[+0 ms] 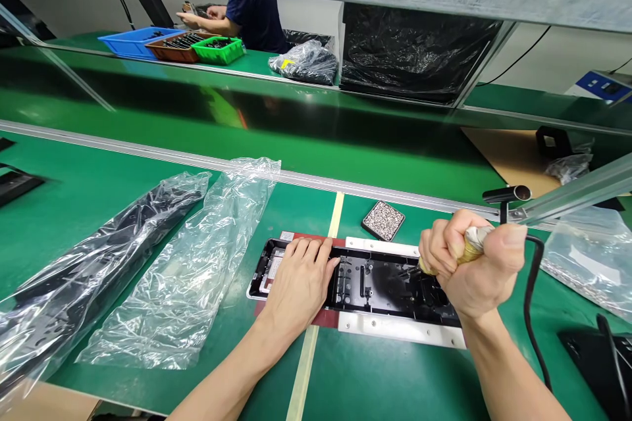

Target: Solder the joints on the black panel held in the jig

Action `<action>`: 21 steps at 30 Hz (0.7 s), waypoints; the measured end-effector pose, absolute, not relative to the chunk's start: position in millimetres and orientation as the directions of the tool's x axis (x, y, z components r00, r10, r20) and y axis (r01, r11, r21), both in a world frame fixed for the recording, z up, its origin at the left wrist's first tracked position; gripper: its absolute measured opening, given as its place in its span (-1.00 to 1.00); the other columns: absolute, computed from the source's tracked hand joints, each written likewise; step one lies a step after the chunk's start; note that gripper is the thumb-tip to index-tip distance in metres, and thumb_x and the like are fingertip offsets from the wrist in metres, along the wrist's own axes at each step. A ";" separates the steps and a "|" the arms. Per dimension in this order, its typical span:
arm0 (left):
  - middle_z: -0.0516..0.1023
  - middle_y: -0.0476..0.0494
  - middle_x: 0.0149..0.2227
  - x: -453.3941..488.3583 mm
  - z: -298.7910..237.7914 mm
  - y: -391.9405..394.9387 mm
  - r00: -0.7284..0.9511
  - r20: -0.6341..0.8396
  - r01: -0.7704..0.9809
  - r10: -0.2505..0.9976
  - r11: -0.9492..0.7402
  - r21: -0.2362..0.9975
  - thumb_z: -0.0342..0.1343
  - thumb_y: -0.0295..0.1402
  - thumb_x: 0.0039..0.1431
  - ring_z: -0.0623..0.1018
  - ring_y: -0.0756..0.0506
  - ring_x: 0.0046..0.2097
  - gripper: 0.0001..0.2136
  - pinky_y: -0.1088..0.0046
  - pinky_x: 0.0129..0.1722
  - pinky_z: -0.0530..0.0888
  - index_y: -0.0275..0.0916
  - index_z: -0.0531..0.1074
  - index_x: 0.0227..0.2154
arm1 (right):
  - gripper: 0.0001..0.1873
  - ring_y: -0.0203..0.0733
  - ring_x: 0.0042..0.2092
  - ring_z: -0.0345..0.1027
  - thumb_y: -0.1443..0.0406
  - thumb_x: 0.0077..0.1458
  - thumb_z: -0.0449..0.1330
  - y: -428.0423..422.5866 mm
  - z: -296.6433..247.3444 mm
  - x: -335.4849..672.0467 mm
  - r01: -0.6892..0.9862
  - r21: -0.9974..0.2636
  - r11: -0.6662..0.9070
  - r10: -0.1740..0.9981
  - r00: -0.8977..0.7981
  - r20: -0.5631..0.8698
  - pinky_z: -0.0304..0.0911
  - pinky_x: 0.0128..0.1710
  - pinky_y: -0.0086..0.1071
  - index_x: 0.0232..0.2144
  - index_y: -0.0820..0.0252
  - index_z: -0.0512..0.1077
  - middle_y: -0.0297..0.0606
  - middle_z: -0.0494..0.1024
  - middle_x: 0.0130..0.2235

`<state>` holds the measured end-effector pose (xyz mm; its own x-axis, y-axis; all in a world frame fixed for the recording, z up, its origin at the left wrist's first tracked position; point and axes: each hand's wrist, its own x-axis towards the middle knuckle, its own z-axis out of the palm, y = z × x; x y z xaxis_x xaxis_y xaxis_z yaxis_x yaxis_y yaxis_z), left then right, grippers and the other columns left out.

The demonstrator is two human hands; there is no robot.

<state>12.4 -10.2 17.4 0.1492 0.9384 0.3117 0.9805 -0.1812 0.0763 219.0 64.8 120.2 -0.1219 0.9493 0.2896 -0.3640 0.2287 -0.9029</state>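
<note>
A long black plastic housing (380, 283) lies with its hollow inside facing up, between white metal fixture bars (395, 334) on a dark red base (330, 319). My left hand (301, 276) rests on the housing's left part, fingers stretched out flat across it. Over the right part, my right hand (464, 263) is wrapped round the yellowish, tape-covered handle of what looks like a screwdriver (473, 247). The tool's thin dark end points down and left into the housing; its tip is hard to make out. Behind the fixture sits a small square tray of screws (384, 220).
Clear plastic bags (182, 276) lie left, one around a long black part (113, 256). A black tube holder (506, 195), dark cable (530, 302) and transparent bag of small parts (587, 256) are right. Beyond the rail (197, 161), a co-worker (257, 20) handles something near coloured bins (143, 43).
</note>
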 end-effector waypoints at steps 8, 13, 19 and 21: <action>0.56 -0.27 -0.12 12.0 16.0 -10.3 0.151 0.321 0.981 0.935 -0.182 0.069 -0.06 -0.29 0.48 0.48 -0.23 -0.12 -0.66 0.14 -0.01 0.40 -0.37 0.40 0.15 | -0.35 -0.41 -0.72 -0.13 -0.20 0.13 0.19 64.8 120.4 219.8 -0.374 -0.899 0.226 0.950 -0.121 0.289 -0.14 -0.76 -0.49 -0.68 0.14 0.24 -0.46 0.09 -0.75; 0.56 -0.27 -0.12 12.1 15.4 -10.4 0.153 0.329 0.980 0.932 -0.185 0.068 -0.05 -0.29 0.48 0.48 -0.23 -0.11 -0.66 0.14 -0.01 0.40 -0.36 0.40 0.15 | -0.37 -0.41 -0.71 -0.11 -0.18 0.18 0.14 65.7 118.8 221.2 -0.369 -0.897 0.244 0.934 -0.157 0.319 -0.12 -0.75 -0.49 -0.66 0.14 0.23 -0.46 0.10 -0.74; 0.56 -0.27 -0.13 11.8 14.9 -10.7 0.154 0.335 0.981 0.930 -0.185 0.063 -0.06 -0.29 0.48 0.49 -0.23 -0.12 -0.66 0.15 -0.02 0.40 -0.37 0.41 0.14 | -0.36 -0.41 -0.71 -0.12 -0.19 0.15 0.17 65.1 119.4 220.0 -0.370 -0.899 0.236 0.940 -0.147 0.307 -0.14 -0.75 -0.49 -0.67 0.14 0.23 -0.46 0.09 -0.74; 0.56 -0.27 -0.13 11.8 15.0 -10.5 0.157 0.336 0.981 0.929 -0.187 0.060 -0.06 -0.29 0.48 0.48 -0.23 -0.12 -0.66 0.15 -0.02 0.40 -0.37 0.41 0.14 | -0.36 -0.41 -0.71 -0.12 -0.20 0.13 0.19 64.9 119.7 219.7 -0.372 -0.899 0.230 0.944 -0.139 0.299 -0.15 -0.76 -0.49 -0.68 0.14 0.23 -0.46 0.09 -0.75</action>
